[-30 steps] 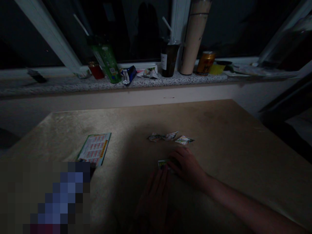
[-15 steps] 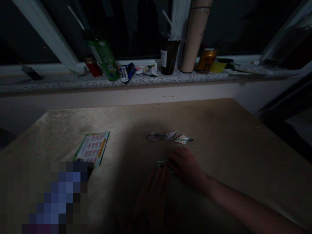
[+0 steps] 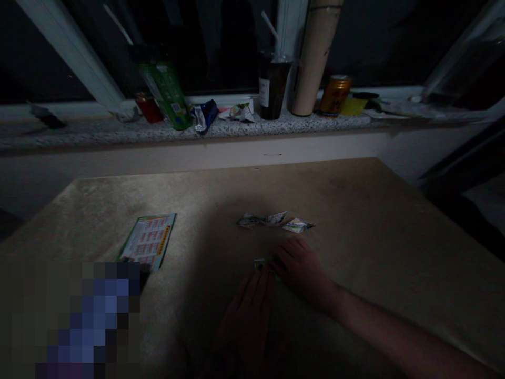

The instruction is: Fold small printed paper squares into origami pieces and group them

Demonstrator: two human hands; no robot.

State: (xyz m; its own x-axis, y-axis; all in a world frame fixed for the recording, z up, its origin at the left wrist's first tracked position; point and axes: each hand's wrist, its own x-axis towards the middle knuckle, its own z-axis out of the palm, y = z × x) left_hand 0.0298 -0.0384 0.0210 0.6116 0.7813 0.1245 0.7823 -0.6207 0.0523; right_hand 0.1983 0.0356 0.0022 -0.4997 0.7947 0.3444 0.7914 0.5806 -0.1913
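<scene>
A small printed piece of paper (image 3: pixel 259 264), mostly covered by my fingers, lies on the table in shadow. My left hand (image 3: pixel 249 305) rests flat over its near part with fingers stretched forward. At the paper's right edge, the curled fingers of my right hand (image 3: pixel 296 265) press down on it; the fingertips are dim and partly hidden. Just beyond my hands lie three folded paper pieces with pointed ends: one on the left (image 3: pixel 250 220), one in the middle (image 3: pixel 276 218) and one on the right (image 3: pixel 299 226).
A printed calendar card (image 3: pixel 148 239) lies on the table (image 3: pixel 355 200) at left, beside a pixelated patch. On the granite sill (image 3: pixel 229 129) behind stand a green bottle (image 3: pixel 169 97), a dark cup with straw (image 3: pixel 273 92), a cardboard tube (image 3: pixel 315 58) and an orange can (image 3: pixel 335 96).
The view has shifted very slightly. Both hands stay at the small paper in nearly the same pose, and the folded pieces have not moved.
</scene>
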